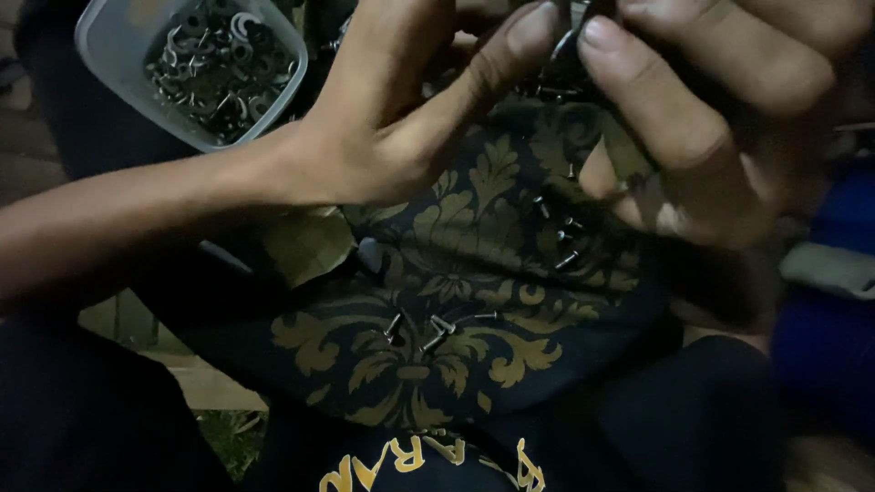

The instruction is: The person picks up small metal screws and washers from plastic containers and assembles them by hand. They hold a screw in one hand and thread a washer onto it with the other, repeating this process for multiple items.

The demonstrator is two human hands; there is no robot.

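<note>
Head view shows a small dark metal part [567, 50] at the top centre of the frame, pinched between the two hands. It looks like a ring or clip, though the dim light and blur make its shape hard to tell. The left hand [401, 118] comes in from the left with its thumb stretched up against the part, the other fingers curled loosely behind. The right hand [720, 109] closes over it from the upper right, forefinger tip pressed to the metal and the remaining fingers folded down.

Below the hands lies a dark cloth with a gold leaf pattern [474, 301], spread over the lap. Small metal pins [437, 330] are scattered on it, some near the centre and more just under the right hand [561, 232]. A clear plastic tub [118, 55] of similar metal pieces [214, 73] sits in the upper left, well apart from the hands.

Judging from the grip, the work would go best held over the cloth, so a dropped piece lands there, with the fingertips kept close to the joint and steady pressure.
</note>
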